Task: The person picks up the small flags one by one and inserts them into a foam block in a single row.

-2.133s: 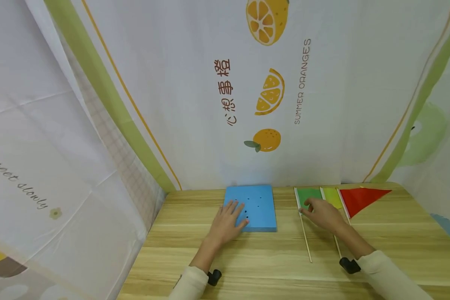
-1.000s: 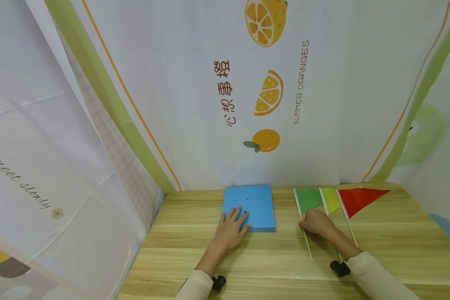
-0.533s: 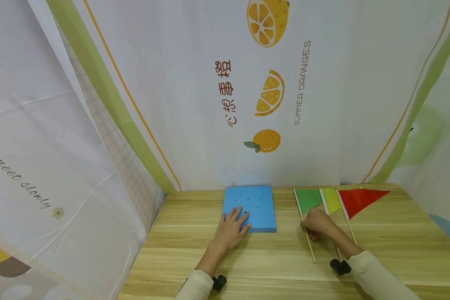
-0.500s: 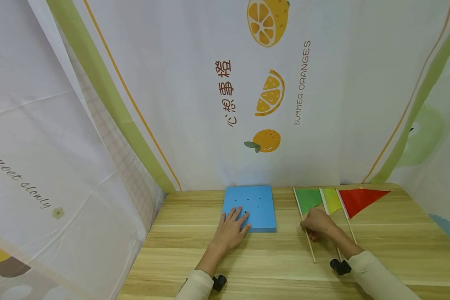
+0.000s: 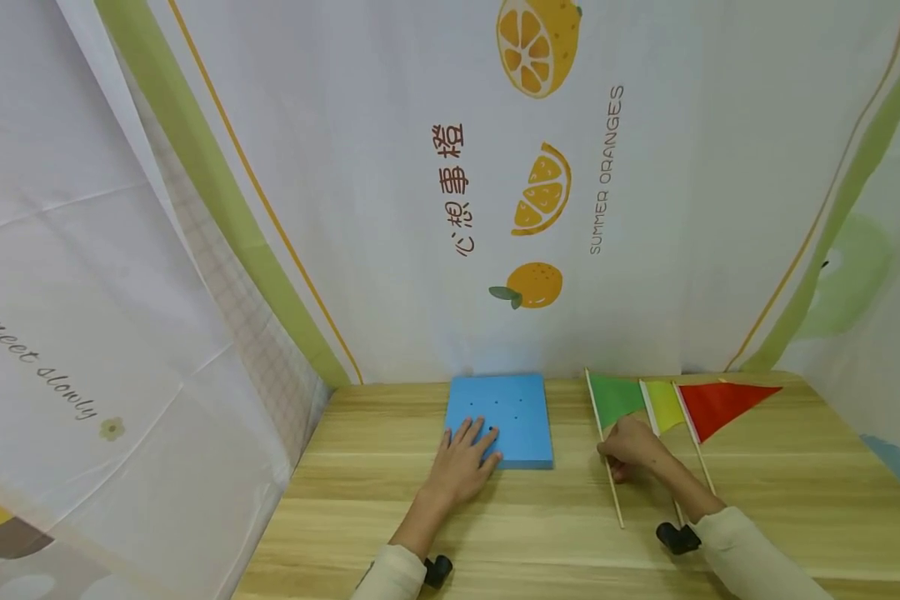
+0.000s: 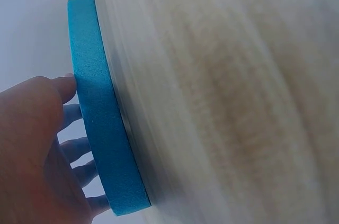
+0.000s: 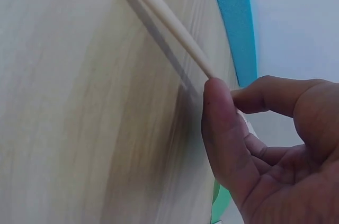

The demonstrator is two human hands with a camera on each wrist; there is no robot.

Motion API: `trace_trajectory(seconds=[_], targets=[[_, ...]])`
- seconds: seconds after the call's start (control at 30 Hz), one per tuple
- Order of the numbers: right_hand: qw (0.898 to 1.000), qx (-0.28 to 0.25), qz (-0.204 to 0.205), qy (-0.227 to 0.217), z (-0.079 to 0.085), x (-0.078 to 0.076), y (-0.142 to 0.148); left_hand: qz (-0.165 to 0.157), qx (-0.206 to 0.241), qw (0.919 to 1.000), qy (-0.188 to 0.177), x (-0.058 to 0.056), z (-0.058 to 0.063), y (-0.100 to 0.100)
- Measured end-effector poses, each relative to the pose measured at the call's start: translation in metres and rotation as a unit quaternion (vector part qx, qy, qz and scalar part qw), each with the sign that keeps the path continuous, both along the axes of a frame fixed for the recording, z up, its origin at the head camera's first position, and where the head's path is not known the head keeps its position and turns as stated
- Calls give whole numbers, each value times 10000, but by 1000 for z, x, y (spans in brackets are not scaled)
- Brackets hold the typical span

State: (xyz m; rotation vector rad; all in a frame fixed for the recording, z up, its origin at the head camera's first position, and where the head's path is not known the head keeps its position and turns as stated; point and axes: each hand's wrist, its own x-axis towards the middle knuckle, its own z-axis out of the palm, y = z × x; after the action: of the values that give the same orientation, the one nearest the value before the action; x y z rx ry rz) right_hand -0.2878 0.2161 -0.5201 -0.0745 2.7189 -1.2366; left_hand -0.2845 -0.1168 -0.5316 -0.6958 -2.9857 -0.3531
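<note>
My left hand rests with spread fingers on the front left part of a blue foam block, whose top has several small dark holes. In the left wrist view the block's side shows, with the fingertips on its top face. My right hand pinches the wooden stick of the green flag between thumb and index finger. The right wrist view shows this stick slanting off the table, its shadow beside it. Part of the green cloth is hidden behind the hand.
Right of the green flag lie a yellow flag and a red triangular flag, their sticks partly under my right arm. All are on a wood-grain table. A white printed curtain hangs behind the table's far edge.
My right hand has come down from above the green flag and taken hold of its stick, which has shifted slightly. The left hand slid a little toward me on the block and then stayed.
</note>
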Motion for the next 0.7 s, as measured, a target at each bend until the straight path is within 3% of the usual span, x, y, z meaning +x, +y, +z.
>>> trace_trajectory(seconds=[0.3, 0.7], targets=[[9999, -21, -72, 136, 5, -2, -1, 15, 42, 10000, -17, 1, -1, -1], [9974, -651, -139, 264, 19, -6, -10, 13, 23, 10000, -44, 0, -1, -1]])
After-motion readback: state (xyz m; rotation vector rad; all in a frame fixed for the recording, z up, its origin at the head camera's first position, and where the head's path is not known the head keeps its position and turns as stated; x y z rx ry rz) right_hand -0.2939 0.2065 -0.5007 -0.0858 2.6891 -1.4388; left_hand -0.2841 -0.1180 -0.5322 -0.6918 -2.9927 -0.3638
